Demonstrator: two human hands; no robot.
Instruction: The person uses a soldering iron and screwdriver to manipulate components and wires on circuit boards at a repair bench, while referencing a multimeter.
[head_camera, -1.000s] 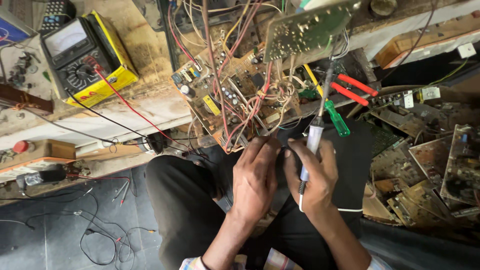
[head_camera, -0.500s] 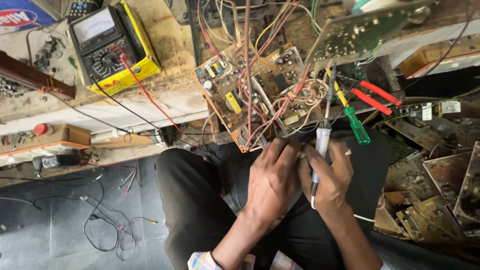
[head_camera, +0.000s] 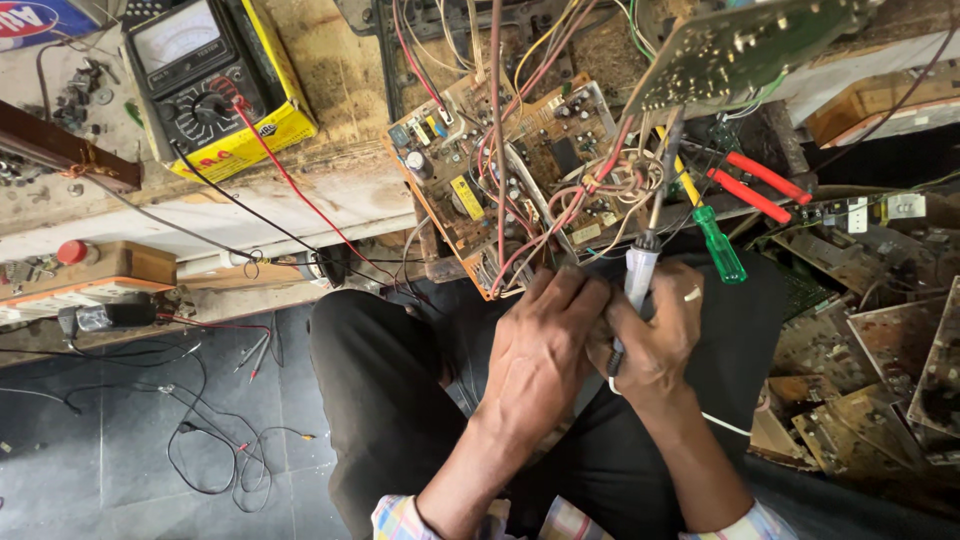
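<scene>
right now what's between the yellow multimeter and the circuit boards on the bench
In the head view, bare worn wood of the bench separates multimeter from circuit boards; only its red lead crosses below.

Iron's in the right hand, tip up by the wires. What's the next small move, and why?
Probably ease the soldering iron tip a little lower left, toward the brown circuit board. The right hand grips its handle with the tip up among the looped wires, off the board. The left hand sits beside it at the board's lower edge, seemingly pinching something hidden, so the joint is likely there.

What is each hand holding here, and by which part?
The right hand grips a soldering iron by its pale handle, tip pointing away. The left hand curls beside it; anything in it is hidden.
</scene>
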